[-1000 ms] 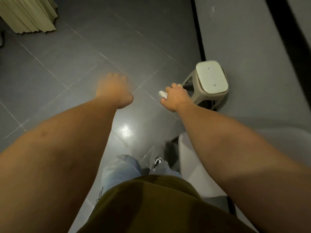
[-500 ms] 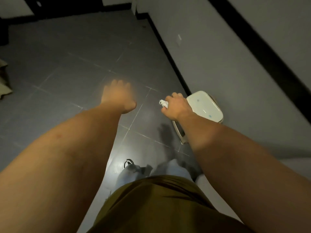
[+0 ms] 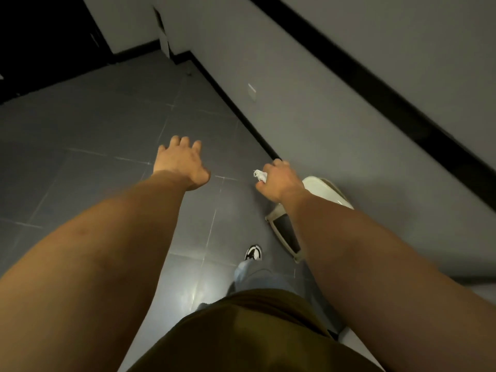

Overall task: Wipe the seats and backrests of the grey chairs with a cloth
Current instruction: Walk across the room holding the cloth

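From my feed, both of the person's bare forearms reached forward over the dark tiled floor (image 3: pixel 107 124). The left hand (image 3: pixel 181 163) hung at about eleven o'clock from the view's centre, palm down, fingers spread loose and holding nothing. The right hand (image 3: pixel 279 181) sat at about two o'clock, curled into a fist around a small white cloth (image 3: pixel 259 175); a crumpled tuft of it stuck out past the thumb side, toward nine o'clock of that hand.

Just behind the right wrist, at three to four o'clock, I saw a pale plastic stool (image 3: pixel 324 190) standing beside the grey wall (image 3: pixel 308 108), partly hidden by the forearm. I could not tell whether the hand touched it. A black baseboard (image 3: pixel 236 108) ran along the foot of the wall toward twelve o'clock.

At six o'clock were an olive shirt (image 3: pixel 241 334), light blue jeans (image 3: pixel 255 275), and one black-and-white shoe (image 3: pixel 253 253) planted on the tiles. At the lower right corner, about five o'clock, a pale grey surface (image 3: pixel 359 345) showed, perhaps part of a grey chair; too little of it was visible for me to be sure.
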Available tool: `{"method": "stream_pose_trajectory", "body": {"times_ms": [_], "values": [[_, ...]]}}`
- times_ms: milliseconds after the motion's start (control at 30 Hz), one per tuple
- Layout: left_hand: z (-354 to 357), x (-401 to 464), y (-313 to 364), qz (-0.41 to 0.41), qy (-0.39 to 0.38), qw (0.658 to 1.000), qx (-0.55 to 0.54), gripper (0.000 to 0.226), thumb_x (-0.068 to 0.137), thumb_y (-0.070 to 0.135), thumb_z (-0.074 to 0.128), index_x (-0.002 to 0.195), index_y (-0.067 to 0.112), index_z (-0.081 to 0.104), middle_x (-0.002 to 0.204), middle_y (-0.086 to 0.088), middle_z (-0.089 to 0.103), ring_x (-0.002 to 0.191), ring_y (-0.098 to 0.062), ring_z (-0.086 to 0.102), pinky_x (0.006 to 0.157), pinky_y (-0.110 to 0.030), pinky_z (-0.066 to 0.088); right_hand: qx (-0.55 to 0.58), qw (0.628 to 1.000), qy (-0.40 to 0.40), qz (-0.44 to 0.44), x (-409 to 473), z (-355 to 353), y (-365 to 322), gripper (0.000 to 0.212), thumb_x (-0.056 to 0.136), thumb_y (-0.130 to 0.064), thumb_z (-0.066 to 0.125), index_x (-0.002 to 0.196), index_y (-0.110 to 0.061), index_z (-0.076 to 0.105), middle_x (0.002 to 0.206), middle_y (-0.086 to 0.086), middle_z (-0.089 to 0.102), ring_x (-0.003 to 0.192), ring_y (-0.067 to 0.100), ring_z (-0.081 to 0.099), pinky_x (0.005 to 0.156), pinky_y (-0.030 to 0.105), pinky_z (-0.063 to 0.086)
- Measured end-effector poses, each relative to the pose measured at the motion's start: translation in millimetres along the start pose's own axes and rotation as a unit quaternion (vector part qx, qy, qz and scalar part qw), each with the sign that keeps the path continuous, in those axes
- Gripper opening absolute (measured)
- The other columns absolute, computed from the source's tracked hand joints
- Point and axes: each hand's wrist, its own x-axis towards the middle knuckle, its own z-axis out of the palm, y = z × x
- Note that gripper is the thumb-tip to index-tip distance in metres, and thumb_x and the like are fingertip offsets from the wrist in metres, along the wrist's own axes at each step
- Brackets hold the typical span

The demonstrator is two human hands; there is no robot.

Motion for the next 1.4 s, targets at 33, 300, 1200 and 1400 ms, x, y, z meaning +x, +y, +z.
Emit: {"method": "stream_pose_trajectory", "body": {"times_ms": [33,300,1200,1400], "values": [[-6.4,16.0,3.5,0.005,-0.003,1.0,0.006,0.064,0.079,0.053,0.042,0.132,0.019,0.038,0.133,-0.01,0.044,0.127,-0.031,0.033,0.097,-0.049,0.037,0.005,1.0,0.001,0.006,13.9,-5.2,5.4,0.045,0.092,-0.044,0.052,0.125,-0.016,0.057,0.123,0.008,0.051,0.119,0.028,0.045,0.094,0.04,0.042],[-46.0,131.7,62.8,0.093,0.013,0.996,0.01,0.069,0.078,0.054,0.043,0.137,0.018,0.035,0.137,-0.01,0.041,0.13,-0.031,0.03,0.098,-0.049,0.035,0.041,0.995,0.043,0.075,80.6,-53.6,66.3,0.039,0.087,-0.043,0.053,0.116,-0.017,0.062,0.117,0.008,0.054,0.115,0.03,0.048,0.089,0.038,0.04],[-117.5,219.8,316.0,0.613,0.07,0.785,0.054,0.068,0.082,0.049,0.049,0.142,0.021,0.031,0.143,-0.011,0.037,0.131,-0.031,0.032,0.106,-0.051,0.031,0.099,0.81,0.174,0.552,-37.5,-81.0,155.9,0.047,0.086,-0.051,0.051,0.12,-0.02,0.06,0.11,0.006,0.055,0.097,0.022,0.047,0.083,0.038,0.042],[-117.7,233.5,322.0,0.589,0.071,0.803,0.059,0.07,0.08,0.048,0.048,0.142,0.02,0.031,0.142,-0.013,0.038,0.131,-0.032,0.032,0.106,-0.052,0.03,0.096,0.815,0.177,0.543,-49.1,-77.3,173.4,0.047,0.089,-0.051,0.053,0.123,-0.02,0.059,0.113,0.006,0.056,0.092,0.017,0.041,0.088,0.039,0.045]]}}
